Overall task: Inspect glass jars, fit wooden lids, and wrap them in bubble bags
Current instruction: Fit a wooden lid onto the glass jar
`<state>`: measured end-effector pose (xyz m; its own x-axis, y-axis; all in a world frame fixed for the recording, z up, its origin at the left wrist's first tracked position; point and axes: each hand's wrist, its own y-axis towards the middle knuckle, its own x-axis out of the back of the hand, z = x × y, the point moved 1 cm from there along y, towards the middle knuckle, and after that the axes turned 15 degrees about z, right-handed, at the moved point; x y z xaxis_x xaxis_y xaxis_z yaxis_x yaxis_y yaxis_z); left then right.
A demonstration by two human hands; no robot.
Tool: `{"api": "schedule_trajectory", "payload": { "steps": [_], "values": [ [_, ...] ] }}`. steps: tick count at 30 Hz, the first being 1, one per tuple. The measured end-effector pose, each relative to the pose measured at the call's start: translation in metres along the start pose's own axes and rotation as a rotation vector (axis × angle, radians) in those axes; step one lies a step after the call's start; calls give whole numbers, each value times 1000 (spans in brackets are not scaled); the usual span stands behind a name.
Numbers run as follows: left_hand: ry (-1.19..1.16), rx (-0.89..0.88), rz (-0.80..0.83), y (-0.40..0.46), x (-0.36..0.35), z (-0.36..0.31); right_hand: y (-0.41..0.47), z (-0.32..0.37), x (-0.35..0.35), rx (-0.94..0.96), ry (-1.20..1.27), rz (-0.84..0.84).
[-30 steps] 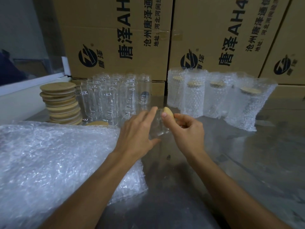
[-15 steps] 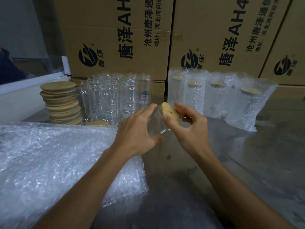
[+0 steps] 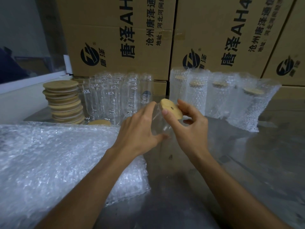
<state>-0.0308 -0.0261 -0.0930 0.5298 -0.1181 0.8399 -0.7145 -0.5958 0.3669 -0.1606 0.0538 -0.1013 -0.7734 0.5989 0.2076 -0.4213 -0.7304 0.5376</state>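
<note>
My left hand (image 3: 140, 129) grips a clear glass jar (image 3: 159, 124), tilted with its mouth up and to the right. A round wooden lid (image 3: 171, 109) with a small hole sits on that mouth, and my right hand (image 3: 189, 128) holds it by the rim with thumb and fingers. A stack of wooden lids (image 3: 64, 101) stands at the back left, beside several bare glass jars (image 3: 115, 96). Several jars wrapped in bubble bags (image 3: 219, 95) stand at the back right. A pile of bubble bags (image 3: 57, 159) lies at the left under my left forearm.
Large printed cardboard boxes (image 3: 125, 35) wall off the back of the metal table (image 3: 247, 162). One loose lid (image 3: 99, 122) lies behind the bubble bag pile. A white ledge (image 3: 19, 96) borders the table at the far left.
Both hands have lifted the jar and tipped it, so the lid's top face with its hole now shows. My right hand has moved round the lid's rim.
</note>
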Motion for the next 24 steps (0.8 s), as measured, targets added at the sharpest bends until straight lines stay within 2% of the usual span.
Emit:
{"api": "schedule_trajectory", "payload": {
  "steps": [3,5,8,13,16,19,24],
  "values": [
    [-239,37,66,0,0,-5,-1,0,-2,54,-14,55],
    [-261,52,94,-2,0,-8,-2,-2,-4,34,11,104],
    [-182,69,134,-3,7,-10,-1,-7,-5,-17,46,178],
    [334,95,69,-6,28,-17,0,-23,-6,-57,-38,237],
    [287,217,50,-13,48,-17,1,-27,-2,-101,-57,231],
    [282,437,154,-21,64,-7,1,-31,1,-149,-79,177],
    [319,606,298,-30,81,16,4,-36,7,-230,-203,66]
  ]
}}
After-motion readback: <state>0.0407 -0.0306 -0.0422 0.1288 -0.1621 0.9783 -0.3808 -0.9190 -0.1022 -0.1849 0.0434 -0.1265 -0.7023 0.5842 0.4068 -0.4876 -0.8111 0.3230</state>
